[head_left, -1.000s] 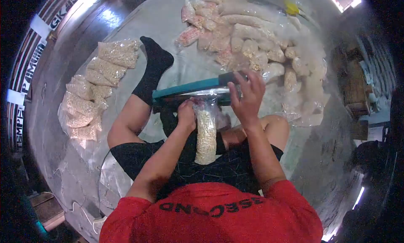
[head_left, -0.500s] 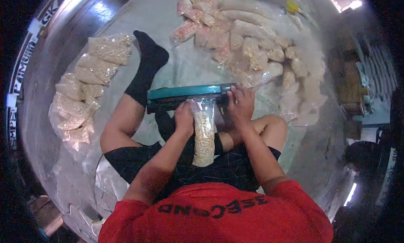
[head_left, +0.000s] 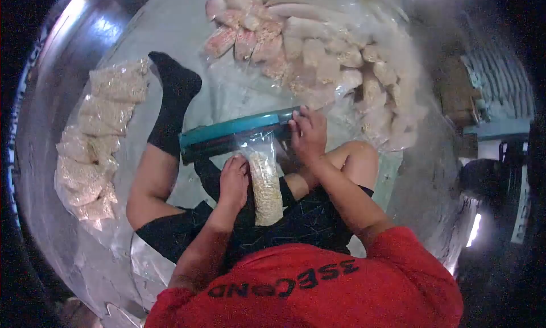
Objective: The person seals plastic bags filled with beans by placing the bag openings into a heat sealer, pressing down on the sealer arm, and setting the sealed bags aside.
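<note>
With the filled bag (head_left: pixel 266 191) mouth-first at the sealer (head_left: pixel 236 127), sealing seems underway: right hand (head_left: pixel 310 136) clamped on its right end, left hand (head_left: pixel 233 183) beside the bag, grip unclear; steady pressure seems needed next.

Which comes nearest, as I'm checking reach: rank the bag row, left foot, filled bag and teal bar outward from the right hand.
1. Teal bar, touching the right hand
2. Filled bag, just left
3. Left foot, farther left, ahead
4. Bag row, far left
</note>
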`<state>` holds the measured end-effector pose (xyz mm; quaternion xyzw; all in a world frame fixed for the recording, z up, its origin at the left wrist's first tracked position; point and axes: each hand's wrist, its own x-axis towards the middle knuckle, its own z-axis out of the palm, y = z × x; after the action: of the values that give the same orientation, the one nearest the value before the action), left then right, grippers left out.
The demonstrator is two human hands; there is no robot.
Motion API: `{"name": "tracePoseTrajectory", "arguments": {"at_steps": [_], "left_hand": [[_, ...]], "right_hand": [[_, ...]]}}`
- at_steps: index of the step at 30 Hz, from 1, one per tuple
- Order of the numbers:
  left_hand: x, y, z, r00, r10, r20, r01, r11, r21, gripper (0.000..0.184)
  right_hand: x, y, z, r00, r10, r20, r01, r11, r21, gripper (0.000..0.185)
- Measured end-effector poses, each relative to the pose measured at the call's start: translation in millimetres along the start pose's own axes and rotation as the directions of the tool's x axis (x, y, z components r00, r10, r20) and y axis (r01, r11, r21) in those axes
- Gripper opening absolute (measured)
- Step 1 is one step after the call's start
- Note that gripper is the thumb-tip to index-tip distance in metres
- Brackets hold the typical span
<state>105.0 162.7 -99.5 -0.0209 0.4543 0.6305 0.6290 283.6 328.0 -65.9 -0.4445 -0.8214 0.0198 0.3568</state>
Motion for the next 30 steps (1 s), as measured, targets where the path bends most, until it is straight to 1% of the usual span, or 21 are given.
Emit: {"name": "tracePoseTrajectory", "arguments": {"at_steps": [1,2,4,6,7,9,11,13,15,17,18,19,21,22,23,25,26,27,28,29,30], "left_hand": [[7,0,1,0.999,-0.007,0.036,0.007,1.0,-0.021,0.031],[10,0,4,0.998,0.002,0.061,-0.003,1.0,0.003,0.031],[14,0,9,0.999,0.034,-0.013,-0.034,0.999,-0.03,0.031],[12,1,20,0.996,0.089,0.014,-0.09,0.995,0.041,0.032],[12,0,24,0.992,0.126,0.026,-0.128,0.988,0.085,0.034],[26,-4,19,0.991,0.132,0.035,-0.134,0.989,0.059,0.035],[34,-8,19,0.988,0.019,0.151,-0.018,1.0,-0.007,0.044],[47,-15,15,0.986,0.03,0.165,-0.023,0.999,-0.043,0.044],[50,-16,19,0.984,0.046,0.173,-0.027,0.993,-0.111,0.044],[50,-19,14,0.972,0.02,0.235,0.001,0.996,-0.086,0.041],[54,-20,12,0.975,0.021,0.221,-0.007,0.998,-0.062,0.039],[54,-20,12,0.978,0.038,0.204,-0.018,0.995,-0.098,0.039],[55,-18,13,0.981,0.065,0.185,-0.06,0.998,-0.031,0.038],[52,-17,14,0.982,0.072,0.173,-0.064,0.997,-0.048,0.038],[48,-16,16,0.982,0.078,0.172,-0.071,0.996,-0.045,0.032],[43,-12,21,0.978,0.104,0.18,-0.097,0.994,-0.047,0.02],[49,-16,18,0.976,0.131,0.175,-0.134,0.991,0.004,0.014],[46,-16,22,0.973,0.158,0.168,-0.156,0.988,-0.023,0.014],[38,-20,30,0.942,0.292,0.166,-0.312,0.943,0.111,0.013],[26,-22,35,0.898,0.405,0.174,-0.438,0.862,0.254,0.013],[-4,-11,46,0.892,0.389,0.23,-0.451,0.8,0.395,0.014]], "right_hand": [[-1,0,0,1.0,0.002,0.008,-0.002,1.0,0.011,0.025],[-2,0,0,1.0,0.014,-0.009,-0.014,0.999,0.047,0.024],[-3,3,-3,0.999,0.001,-0.039,0.001,0.999,0.04,0.023],[-5,3,-4,1.0,-0.014,-0.02,0.014,1.0,0.027,0.023],[-5,2,-5,0.999,-0.016,-0.05,0.017,0.999,0.034,0.023],[-6,3,-9,0.999,-0.026,-0.038,0.029,0.997,0.068,0.024],[-5,6,-10,0.997,-0.059,-0.044,0.061,0.997,0.053,0.025],[-2,1,-19,0.994,-0.1,-0.036,0.102,0.994,0.041,0.026],[11,-12,-42,0.99,-0.052,0.133,0.049,0.998,0.028,0.029],[20,-10,-52,0.98,-0.143,0.139,0.14,0.99,0.033,0.032],[26,-8,-55,0.972,-0.198,0.127,0.195,0.98,0.037,0.035],[32,-10,-58,0.962,-0.23,0.15,0.225,0.973,0.048,0.035],[43,-17,-65,0.953,-0.297,0.057,0.298,0.955,-0.006,0.038],[42,-17,-61,0.96,-0.258,0.113,0.258,0.966,0.013,0.045],[35,-19,-58,0.954,-0.271,0.125,0.271,0.962,0.019,0.045],[13,-28,-60,0.988,-0.118,0.096,0.114,0.992,0.049,0.06],[-8,-51,-70,0.994,0.063,0.093,-0.067,0.997,0.043,0.083],[-38,-59,-69,0.967,0.208,0.144,-0.219,0.974,0.065,0.1],[-67,-57,-69,0.893,0.297,0.338,-0.407,0.852,0.328,0.107],[-101,-52,-59,0.857,0.296,0.422,-0.452,0.824,0.341,0.103],[-137,-40,-47,0.742,0.265,0.616,-0.587,0.701,0.405,0.095]]}}
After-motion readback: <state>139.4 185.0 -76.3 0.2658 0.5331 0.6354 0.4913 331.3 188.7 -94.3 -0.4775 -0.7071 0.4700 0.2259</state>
